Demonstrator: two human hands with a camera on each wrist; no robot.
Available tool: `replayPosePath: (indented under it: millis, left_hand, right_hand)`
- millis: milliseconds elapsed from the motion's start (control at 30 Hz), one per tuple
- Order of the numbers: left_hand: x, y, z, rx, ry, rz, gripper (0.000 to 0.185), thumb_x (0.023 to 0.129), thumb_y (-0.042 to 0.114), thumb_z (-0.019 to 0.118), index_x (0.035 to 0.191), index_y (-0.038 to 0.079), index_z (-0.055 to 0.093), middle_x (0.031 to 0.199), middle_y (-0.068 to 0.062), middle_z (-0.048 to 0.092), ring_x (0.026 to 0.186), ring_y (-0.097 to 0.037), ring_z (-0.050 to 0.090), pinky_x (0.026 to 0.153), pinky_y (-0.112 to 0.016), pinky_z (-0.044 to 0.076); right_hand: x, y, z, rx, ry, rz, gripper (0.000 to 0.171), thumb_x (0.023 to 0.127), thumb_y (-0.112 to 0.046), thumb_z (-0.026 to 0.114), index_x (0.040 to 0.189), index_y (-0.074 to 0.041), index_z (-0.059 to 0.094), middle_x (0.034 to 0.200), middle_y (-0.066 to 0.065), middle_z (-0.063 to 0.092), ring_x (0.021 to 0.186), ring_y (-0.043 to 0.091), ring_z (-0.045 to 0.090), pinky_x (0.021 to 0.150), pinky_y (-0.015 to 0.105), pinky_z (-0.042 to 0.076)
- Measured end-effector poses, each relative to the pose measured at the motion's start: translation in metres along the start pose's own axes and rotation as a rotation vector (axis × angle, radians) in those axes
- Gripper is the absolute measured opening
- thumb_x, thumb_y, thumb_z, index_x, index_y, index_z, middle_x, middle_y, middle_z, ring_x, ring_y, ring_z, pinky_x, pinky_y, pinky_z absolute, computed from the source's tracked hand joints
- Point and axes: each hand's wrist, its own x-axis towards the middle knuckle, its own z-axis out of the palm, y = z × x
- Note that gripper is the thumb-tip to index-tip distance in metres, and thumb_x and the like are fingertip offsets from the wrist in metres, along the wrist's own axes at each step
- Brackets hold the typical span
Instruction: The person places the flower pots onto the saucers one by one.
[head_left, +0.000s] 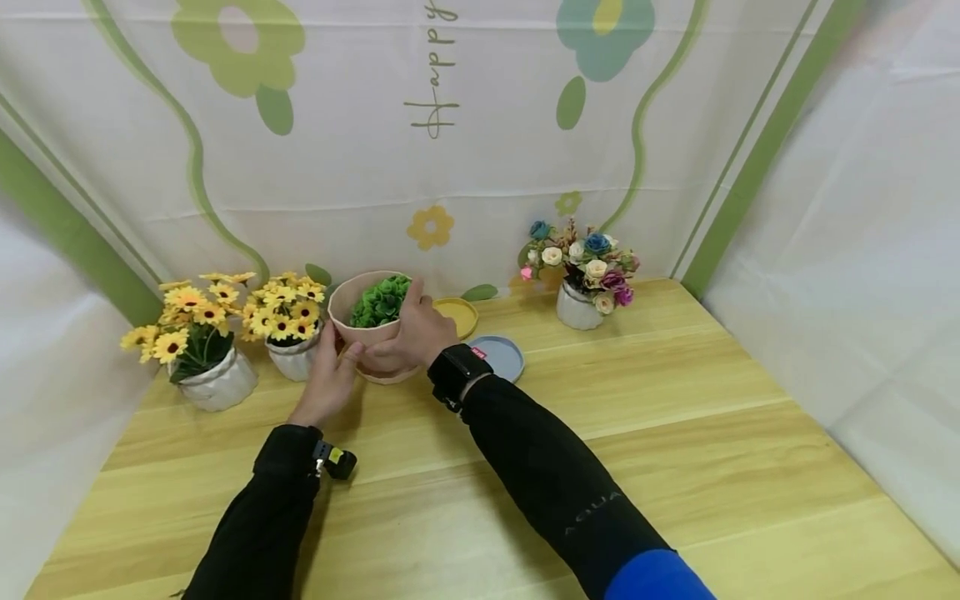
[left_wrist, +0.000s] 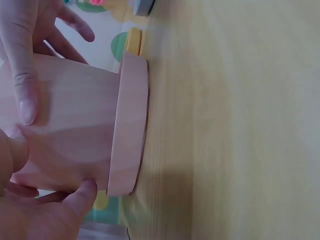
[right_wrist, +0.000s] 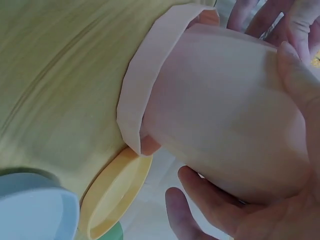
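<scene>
the pink pot [head_left: 365,321] with its green plant [head_left: 381,301] is gripped on both sides by the left hand [head_left: 330,377] and right hand [head_left: 415,333], seated in its pink saucer [left_wrist: 129,125] on the desk [head_left: 525,467], and is best kept upright and centred.

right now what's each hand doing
Left hand: grips the pink flower pot at its side.
Right hand: wrapped round the same pot's other side.
</scene>
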Motion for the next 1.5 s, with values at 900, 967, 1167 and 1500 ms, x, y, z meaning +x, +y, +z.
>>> replayPosePath:
  millis: [900,967,1167,1500]
  left_hand:
    - [0.031,-0.016,0.003,-0.186,0.065,-0.05,0.075,0.116,0.033,0.038,0.17,0.019,-0.011,0.18,-0.007,0.002,0.167,-0.024,0.008,0.135,-0.051,0.016]
    - [0.034,-0.017,0.003,-0.185,0.062,-0.065,0.076,0.115,0.035,0.038,0.17,0.02,-0.012,0.18,-0.005,-0.001,0.167,-0.023,0.006,0.136,-0.049,0.015]
    - [0.035,-0.011,-0.002,-0.192,0.008,-0.085,0.079,0.115,0.037,0.041,0.17,0.024,-0.014,0.18,-0.002,-0.003,0.167,-0.023,0.005,0.136,-0.047,0.014]
    - [0.015,0.001,-0.018,-0.107,-0.037,-0.17,0.085,0.113,0.045,0.044,0.17,0.019,-0.014,0.179,-0.013,-0.007,0.166,-0.035,0.004,0.135,-0.051,0.019]
  right_hand:
    - [0.043,-0.023,0.023,-0.088,0.111,0.159,0.128,0.085,-0.071,0.076,0.168,-0.001,0.009,0.139,0.017,0.063,0.102,0.026,0.074,0.082,0.04,0.061]
    - [0.045,-0.022,0.024,-0.087,0.104,0.161,0.127,0.086,-0.071,0.074,0.168,-0.001,0.007,0.138,0.017,0.062,0.101,0.026,0.073,0.082,0.04,0.06]
    - [0.046,-0.017,0.016,-0.004,0.068,0.164,0.127,0.087,-0.067,0.076,0.168,-0.005,0.001,0.144,0.02,0.057,0.116,0.032,0.068,0.094,0.048,0.058]
    - [0.041,0.005,0.011,0.192,0.015,0.042,0.135,0.08,-0.066,0.084,0.169,-0.018,-0.007,0.159,0.024,0.042,0.141,0.04,0.053,0.107,0.057,0.053]
